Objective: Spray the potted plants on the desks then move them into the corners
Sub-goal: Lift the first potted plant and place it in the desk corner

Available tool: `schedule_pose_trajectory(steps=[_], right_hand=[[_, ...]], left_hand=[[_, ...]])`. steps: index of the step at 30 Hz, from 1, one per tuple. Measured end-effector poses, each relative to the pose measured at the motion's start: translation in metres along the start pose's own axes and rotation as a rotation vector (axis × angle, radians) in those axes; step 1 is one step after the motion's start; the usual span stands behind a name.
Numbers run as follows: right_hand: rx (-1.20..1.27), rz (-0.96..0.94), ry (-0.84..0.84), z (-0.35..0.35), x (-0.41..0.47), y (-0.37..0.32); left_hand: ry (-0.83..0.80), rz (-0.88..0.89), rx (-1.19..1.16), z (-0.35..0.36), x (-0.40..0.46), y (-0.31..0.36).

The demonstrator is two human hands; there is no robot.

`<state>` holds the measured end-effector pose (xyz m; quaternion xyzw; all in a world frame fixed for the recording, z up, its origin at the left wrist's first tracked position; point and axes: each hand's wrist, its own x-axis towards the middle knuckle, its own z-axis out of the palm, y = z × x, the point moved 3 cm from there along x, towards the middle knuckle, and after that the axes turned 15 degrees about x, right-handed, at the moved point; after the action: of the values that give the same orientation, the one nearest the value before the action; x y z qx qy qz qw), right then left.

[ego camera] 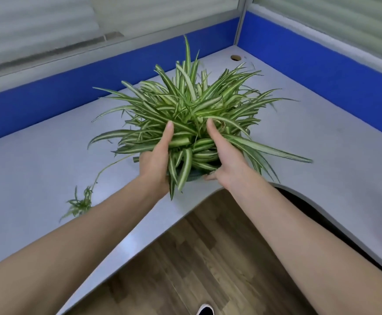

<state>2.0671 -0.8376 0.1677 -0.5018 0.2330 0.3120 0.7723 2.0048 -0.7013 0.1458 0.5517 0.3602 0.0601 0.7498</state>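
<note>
Both bare forearms reach in from the bottom corners and meet at the plant. Behind them, the pale grey tabletop (299, 142) is the largest thing, L-shaped with a curved inner edge, running into a corner between blue partition panels (322, 71) topped with frosted glass. A round cable hole (235, 57) sits near that corner. Wood-pattern floor (196, 258) fills the cut-out below, with a shoe tip at the bottom edge.

The potted plant (192, 114), with long striped green-and-white leaves, is close to the tabletop's curved inner edge, well short of the corner. Its dark pot (194, 175) is mostly hidden by leaves and hands, so whether it rests on the surface or is lifted cannot be told. One thin runner trails left to a small plantlet (80, 204) lying on the tabletop.

The left hand (155, 162) cups the pot's left side, thumb up among the leaves. The right hand (227, 162) cups the right side likewise, fingers hidden behind.
</note>
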Motion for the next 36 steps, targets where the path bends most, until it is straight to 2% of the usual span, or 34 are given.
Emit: schedule_pose_trajectory(steps=[5, 8, 14, 19, 26, 36], right_hand=[[0.114, -0.107, 0.07, -0.002, 0.016, -0.005], [0.143, -0.12, 0.117, -0.004, 0.023, -0.012], [0.136, -0.095, 0.057, 0.002, 0.038, -0.035], [0.153, -0.117, 0.077, -0.001, 0.057, -0.053], [0.134, -0.15, 0.1, -0.012, 0.105, -0.101], [0.13, -0.132, 0.046, -0.027, 0.164, -0.176]], left_hand=[[-0.029, -0.07, 0.132, 0.016, 0.001, 0.012], [-0.042, -0.084, 0.129, 0.024, 0.008, 0.017], [-0.071, -0.049, 0.12, 0.036, 0.042, 0.029], [-0.111, -0.047, 0.134, 0.055, 0.07, 0.033], [-0.125, -0.067, 0.111, 0.102, 0.116, 0.044], [-0.128, -0.071, 0.102, 0.174, 0.177, 0.066]])
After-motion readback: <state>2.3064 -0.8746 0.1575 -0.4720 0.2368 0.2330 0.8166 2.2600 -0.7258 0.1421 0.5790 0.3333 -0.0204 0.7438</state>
